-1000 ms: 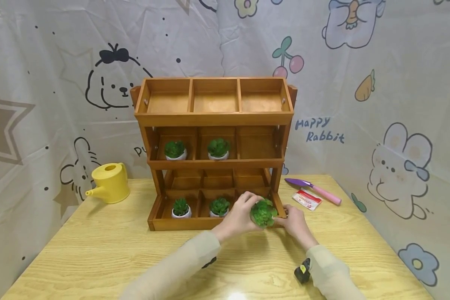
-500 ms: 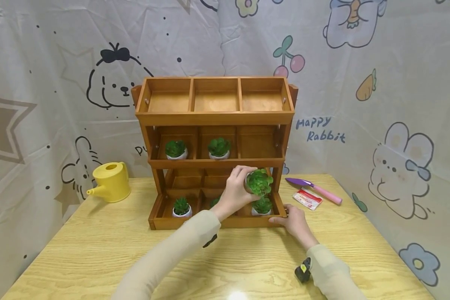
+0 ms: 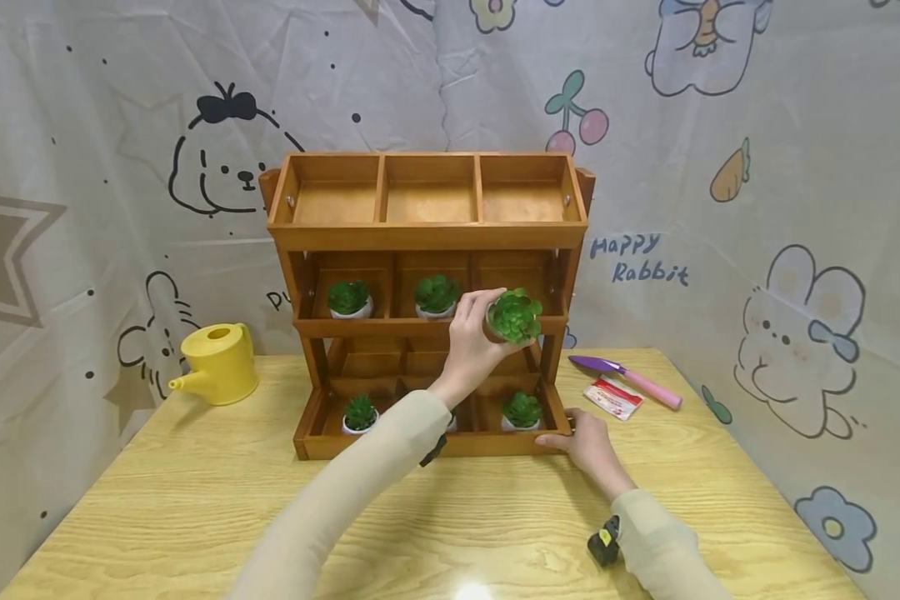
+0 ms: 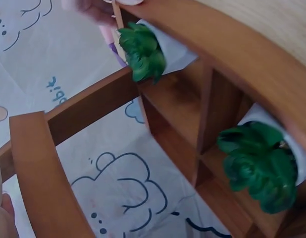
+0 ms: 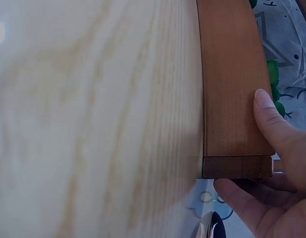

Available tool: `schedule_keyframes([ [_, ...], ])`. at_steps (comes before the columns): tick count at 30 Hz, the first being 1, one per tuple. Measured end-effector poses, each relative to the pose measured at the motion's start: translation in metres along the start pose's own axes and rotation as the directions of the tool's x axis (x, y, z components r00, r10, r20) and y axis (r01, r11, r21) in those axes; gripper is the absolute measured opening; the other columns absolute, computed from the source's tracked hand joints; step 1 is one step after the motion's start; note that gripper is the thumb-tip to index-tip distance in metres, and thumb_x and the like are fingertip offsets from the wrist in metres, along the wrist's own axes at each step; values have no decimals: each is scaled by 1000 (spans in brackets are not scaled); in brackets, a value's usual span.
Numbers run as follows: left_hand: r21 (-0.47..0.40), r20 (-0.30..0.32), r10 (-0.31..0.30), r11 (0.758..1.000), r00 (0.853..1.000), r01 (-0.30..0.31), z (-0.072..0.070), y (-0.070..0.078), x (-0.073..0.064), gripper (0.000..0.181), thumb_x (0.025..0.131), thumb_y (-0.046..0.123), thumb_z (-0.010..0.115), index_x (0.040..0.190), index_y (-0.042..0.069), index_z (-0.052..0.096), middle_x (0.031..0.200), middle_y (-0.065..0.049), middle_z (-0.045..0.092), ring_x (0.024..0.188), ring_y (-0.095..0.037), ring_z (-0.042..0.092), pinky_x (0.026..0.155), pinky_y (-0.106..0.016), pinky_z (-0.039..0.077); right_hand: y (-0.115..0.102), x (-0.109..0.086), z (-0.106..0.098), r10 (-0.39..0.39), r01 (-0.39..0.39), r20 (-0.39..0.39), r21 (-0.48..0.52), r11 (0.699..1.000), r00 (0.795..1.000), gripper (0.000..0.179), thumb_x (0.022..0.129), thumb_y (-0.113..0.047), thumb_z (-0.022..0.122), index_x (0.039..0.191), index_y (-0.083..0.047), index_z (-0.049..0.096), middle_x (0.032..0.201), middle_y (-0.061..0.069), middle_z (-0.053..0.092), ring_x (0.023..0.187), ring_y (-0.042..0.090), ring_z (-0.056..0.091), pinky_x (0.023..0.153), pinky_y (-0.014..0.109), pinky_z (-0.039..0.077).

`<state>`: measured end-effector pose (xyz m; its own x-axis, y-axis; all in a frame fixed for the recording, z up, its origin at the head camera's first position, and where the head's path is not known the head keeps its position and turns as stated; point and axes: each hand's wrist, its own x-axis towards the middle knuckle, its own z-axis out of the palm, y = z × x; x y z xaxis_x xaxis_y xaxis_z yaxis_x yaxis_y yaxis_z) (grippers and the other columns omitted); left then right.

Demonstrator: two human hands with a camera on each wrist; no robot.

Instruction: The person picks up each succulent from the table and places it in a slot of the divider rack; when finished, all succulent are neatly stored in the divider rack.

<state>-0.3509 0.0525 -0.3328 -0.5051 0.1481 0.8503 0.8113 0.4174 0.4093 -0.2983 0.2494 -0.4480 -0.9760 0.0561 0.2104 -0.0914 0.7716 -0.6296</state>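
My left hand (image 3: 471, 346) grips a small potted succulent (image 3: 515, 317) by its pot, its leaves tilted toward the camera. It hovers before the right compartment of the middle tier on a three-tiered wooden planter rack (image 3: 427, 238). Thumb and fingers of my right hand (image 3: 588, 442) hold the rack's lower right front corner, clearer in the right wrist view. Potted succulents stand in the bottom tier: a left one (image 3: 360, 412), a right one (image 3: 522, 408), and a middle one (image 4: 262, 163) mostly behind my left arm. Two more, left (image 3: 348, 296) and centre (image 3: 436, 293), sit in the middle tier.
A yellow watering can (image 3: 217, 364) stands left of the rack on the wooden table (image 3: 157, 500). To the right lie a purple trowel with a pink handle (image 3: 630, 380) and a red and white packet (image 3: 613, 397). Printed cloth (image 3: 757, 192) hangs behind.
My left hand has lifted the potted succulent from the bottom tier's right side up to the middle tier, revealing the succulent below. My right hand stays at the rack's corner, its thumb slightly lower.
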Motion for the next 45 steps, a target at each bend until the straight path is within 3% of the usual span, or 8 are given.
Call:
schedule_keyframes([
  [9,-11,-16,-123,992,992,123,3,0,15,74,68,22,87,131,6,51,125,-13,51,119,-29,51,103,-43,42,-1,0,0,-11,11,-23,1,1000,1000,65,72,-28,84,113,15,59,100,28,67,93,40,64,81,49,51],
  [19,-20,-31,-123,992,992,123,12,-1,22,65,70,6,84,127,4,54,125,-16,53,116,-32,53,99,-43,46,3,-1,2,10,-10,1,-20,1000,1000,70,72,-33,84,116,15,57,104,28,66,96,41,63,81,48,52],
  [23,-26,-20,-152,988,988,152,14,-2,25,65,68,1,82,126,5,54,126,-15,51,116,-31,52,97,-41,47,4,0,2,20,-20,2,-11,1000,1000,70,72,-33,83,117,14,57,106,29,66,98,41,63,83,49,52],
  [29,-31,-16,-206,978,978,205,16,-3,25,66,67,2,83,126,7,55,128,-17,42,117,-32,50,97,-41,48,6,-1,1,32,-32,19,0,999,999,73,71,-35,84,118,14,56,106,28,66,98,40,63,82,48,52],
  [41,-23,-21,-194,981,981,193,26,-7,28,65,70,8,84,128,6,55,120,-15,47,110,-30,54,96,-39,49,7,1,3,14,-14,3,30,999,1000,70,71,-27,84,120,14,56,109,30,65,100,41,63,85,49,51],
  [45,4,2,-222,975,975,222,29,-5,31,64,71,9,83,129,7,54,121,-14,47,110,-28,54,95,-36,49,6,0,2,17,-17,-8,32,999,1000,69,71,-27,85,119,14,57,108,29,66,99,40,64,84,48,52],
])
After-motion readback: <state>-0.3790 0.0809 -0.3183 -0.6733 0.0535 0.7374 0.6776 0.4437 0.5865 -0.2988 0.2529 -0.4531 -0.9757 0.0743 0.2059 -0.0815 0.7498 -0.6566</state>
